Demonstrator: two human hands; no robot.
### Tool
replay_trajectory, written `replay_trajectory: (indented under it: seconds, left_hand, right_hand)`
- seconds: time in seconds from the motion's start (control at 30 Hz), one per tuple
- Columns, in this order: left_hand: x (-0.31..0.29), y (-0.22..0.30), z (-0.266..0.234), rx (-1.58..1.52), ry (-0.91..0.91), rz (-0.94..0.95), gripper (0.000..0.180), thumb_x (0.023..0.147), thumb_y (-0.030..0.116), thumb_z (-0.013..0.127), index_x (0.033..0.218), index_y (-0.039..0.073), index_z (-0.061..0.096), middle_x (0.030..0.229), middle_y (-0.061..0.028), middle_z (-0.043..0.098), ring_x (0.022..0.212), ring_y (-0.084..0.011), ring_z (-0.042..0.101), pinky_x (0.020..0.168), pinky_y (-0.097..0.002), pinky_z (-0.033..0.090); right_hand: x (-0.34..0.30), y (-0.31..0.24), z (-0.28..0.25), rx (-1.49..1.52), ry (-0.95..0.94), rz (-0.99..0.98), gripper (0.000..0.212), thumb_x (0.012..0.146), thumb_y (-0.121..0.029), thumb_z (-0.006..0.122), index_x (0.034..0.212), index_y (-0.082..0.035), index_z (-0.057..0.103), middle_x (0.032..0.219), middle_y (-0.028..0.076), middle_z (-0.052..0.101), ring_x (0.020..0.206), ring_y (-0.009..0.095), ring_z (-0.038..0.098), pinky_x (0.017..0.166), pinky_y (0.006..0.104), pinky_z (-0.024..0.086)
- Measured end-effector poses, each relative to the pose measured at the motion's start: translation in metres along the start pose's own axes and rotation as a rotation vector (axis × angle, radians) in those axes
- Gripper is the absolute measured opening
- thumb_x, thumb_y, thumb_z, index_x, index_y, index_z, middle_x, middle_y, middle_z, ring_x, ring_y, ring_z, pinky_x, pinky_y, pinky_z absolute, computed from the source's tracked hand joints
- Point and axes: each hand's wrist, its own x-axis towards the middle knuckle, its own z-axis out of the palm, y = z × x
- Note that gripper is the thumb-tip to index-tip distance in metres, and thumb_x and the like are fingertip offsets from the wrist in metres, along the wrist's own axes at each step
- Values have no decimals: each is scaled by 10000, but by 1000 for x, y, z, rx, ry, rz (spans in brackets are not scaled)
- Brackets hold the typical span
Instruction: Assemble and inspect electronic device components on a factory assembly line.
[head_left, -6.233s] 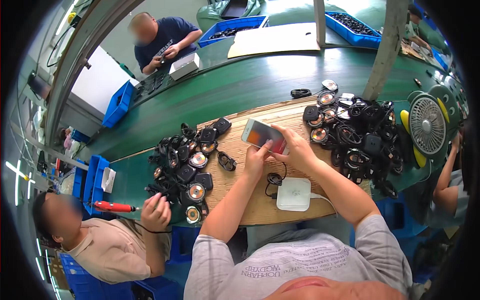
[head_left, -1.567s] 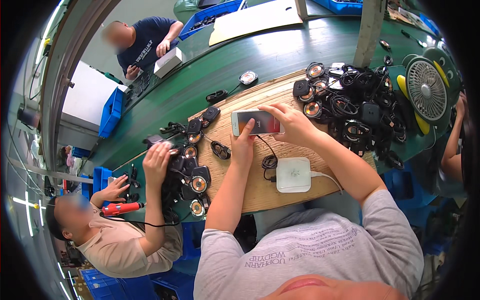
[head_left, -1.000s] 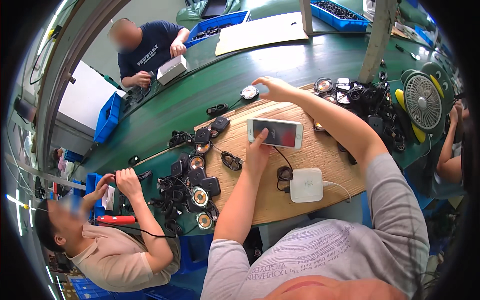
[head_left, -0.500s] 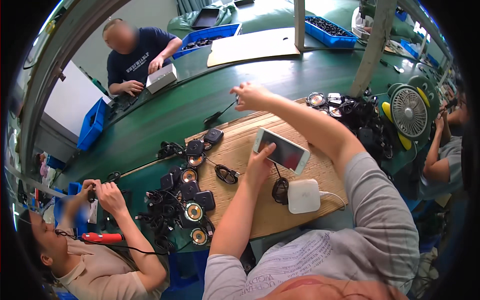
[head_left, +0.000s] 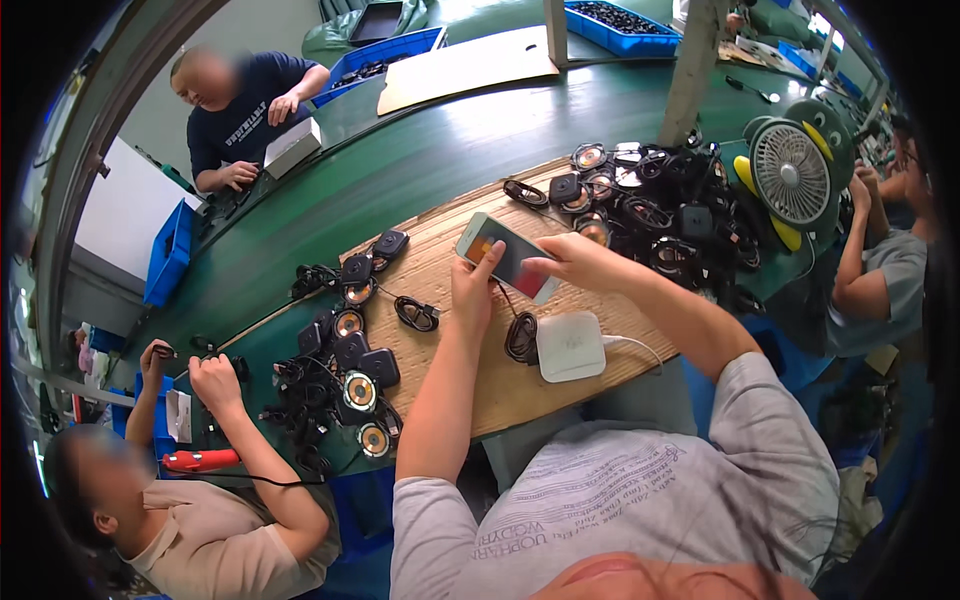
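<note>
My left hand (head_left: 472,285) is closed round a white-framed smartphone (head_left: 497,248), its thumb lying on the lit screen. My right hand (head_left: 578,262) reaches in from the right, fingertips apart, on or just above the phone's lower end. A black cord rises from a coiled cable (head_left: 521,337) and passes behind the phone, where its end is hidden. Just below lies a white square box (head_left: 571,347) with rounded corners and a white cord (head_left: 635,345). These sit on a corrugated cardboard sheet (head_left: 480,395).
Black square pads with cables (head_left: 352,350) are heaped left of the cardboard. Another pile (head_left: 670,215) lies right, beside a desk fan (head_left: 790,172) and post (head_left: 690,85). Beyond runs a green belt (head_left: 450,150). Co-workers sit left (head_left: 220,490), far left (head_left: 240,120) and right (head_left: 880,270).
My right hand has come back from over the belt to the phone. The black corded piece that hung from it no longer shows there. The whole view has shifted slightly.
</note>
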Motion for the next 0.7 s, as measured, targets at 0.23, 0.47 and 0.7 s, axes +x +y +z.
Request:
replay_trajectory:
  seconds: [0.23, 0.47, 0.7]
  left_hand:
    - [-23, 62, -23, 1059, 14, -127, 390, 892, 394, 692, 948, 9, 658, 705, -60, 629, 662, -166, 605, 647, -262, 487]
    - [-97, 74, 27, 1698, 301, 605, 219, 868, 262, 674, 919, 50, 692, 855, -68, 675, 715, -207, 594, 669, -326, 488]
    - [-149, 32, 36, 1582, -89, 351, 121, 832, 172, 688, 916, 86, 689, 874, -65, 624, 796, -241, 578, 729, -357, 491]
  right_hand:
    - [-10, 31, 14, 175, 245, 86, 243, 971, -249, 586, 1022, -13, 611, 840, 65, 654, 674, 152, 546, 640, 318, 468]
    - [-47, 27, 13, 232, 180, -65, 376, 974, -252, 564, 1290, -53, 513, 1049, 105, 683, 876, 217, 629, 751, 292, 494]
    - [-46, 38, 23, -240, 372, -292, 560, 955, -262, 566, 1455, -104, 369, 1280, 135, 614, 1132, 277, 602, 897, 316, 482]
